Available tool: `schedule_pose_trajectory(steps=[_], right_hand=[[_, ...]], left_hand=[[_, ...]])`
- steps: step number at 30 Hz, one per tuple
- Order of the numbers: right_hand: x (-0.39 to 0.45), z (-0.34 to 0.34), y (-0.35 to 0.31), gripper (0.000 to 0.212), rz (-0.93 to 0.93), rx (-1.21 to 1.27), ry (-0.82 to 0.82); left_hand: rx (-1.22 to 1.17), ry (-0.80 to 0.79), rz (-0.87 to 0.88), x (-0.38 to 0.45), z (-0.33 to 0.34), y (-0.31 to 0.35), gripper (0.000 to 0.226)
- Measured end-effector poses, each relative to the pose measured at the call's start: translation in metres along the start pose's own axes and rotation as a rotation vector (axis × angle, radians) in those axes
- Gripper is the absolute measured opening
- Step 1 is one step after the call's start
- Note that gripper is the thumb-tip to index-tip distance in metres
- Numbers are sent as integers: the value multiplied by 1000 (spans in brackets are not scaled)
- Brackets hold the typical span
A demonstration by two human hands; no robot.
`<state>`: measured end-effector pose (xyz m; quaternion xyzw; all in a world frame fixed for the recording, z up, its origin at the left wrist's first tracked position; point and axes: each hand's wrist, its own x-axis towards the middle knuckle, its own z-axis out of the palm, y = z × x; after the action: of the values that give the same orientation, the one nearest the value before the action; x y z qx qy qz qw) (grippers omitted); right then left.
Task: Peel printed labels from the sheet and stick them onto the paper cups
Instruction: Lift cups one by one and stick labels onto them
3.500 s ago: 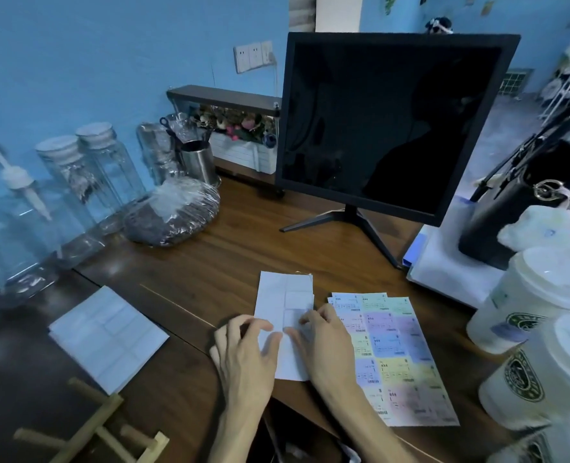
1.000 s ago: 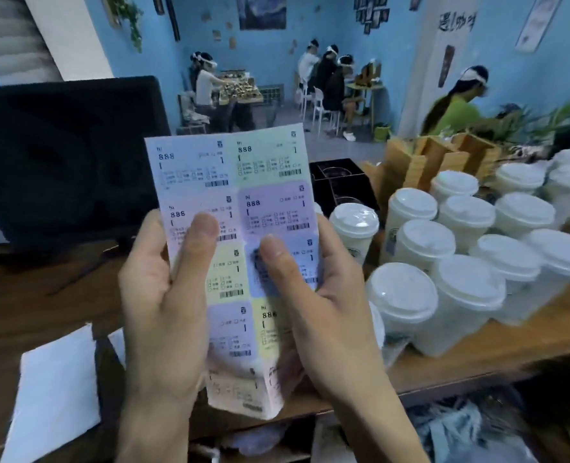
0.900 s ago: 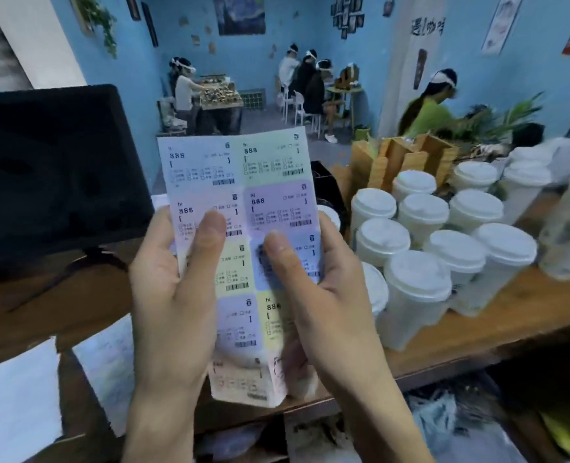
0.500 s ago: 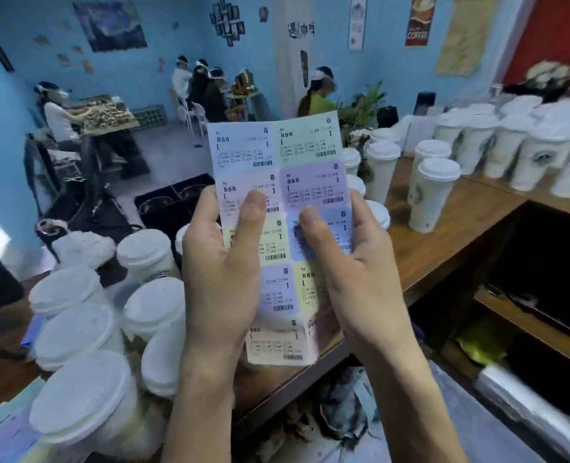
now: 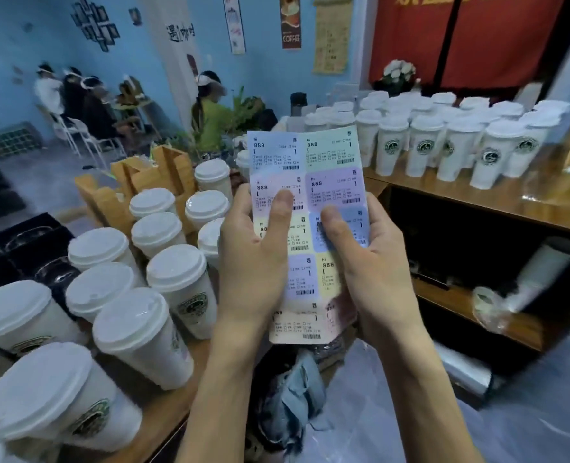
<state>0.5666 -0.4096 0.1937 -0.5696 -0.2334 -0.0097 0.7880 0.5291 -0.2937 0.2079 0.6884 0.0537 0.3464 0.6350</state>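
I hold a sheet of pastel printed labels (image 5: 330,162) upright in front of me, two columns of labels in blue, green, pink, purple and yellow. My left hand (image 5: 253,259) grips its left edge, thumb pressed on a pink label. My right hand (image 5: 374,265) grips the right edge, thumb on a blue label. Several white lidded paper cups (image 5: 173,295) with green logos stand on the wooden counter at my left. More lidded cups (image 5: 450,142) crowd the counter at the back right.
Wooden holders (image 5: 143,182) stand behind the left cups, a black tray (image 5: 16,242) further left. Under the right counter (image 5: 497,198) is a shelf with a cup sleeve in plastic (image 5: 524,282). Cloth lies on the floor (image 5: 297,396). People sit in the background.
The view has swung right, from the monitor and desk to the cup-filled counters. The label sheet was picked up off the desk and both hands keep the same hold on it.
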Motion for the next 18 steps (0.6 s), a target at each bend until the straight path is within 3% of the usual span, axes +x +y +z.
schedule_pose_trajectory(steps=[9,18], right_hand=[[95,-123,35,16,55,-41,-56],[177,-176,93,16,211,-86,-145]], left_hand=[[88,78,-19,51,132,-56,9],[204,185,-148,101,190,-133,12]])
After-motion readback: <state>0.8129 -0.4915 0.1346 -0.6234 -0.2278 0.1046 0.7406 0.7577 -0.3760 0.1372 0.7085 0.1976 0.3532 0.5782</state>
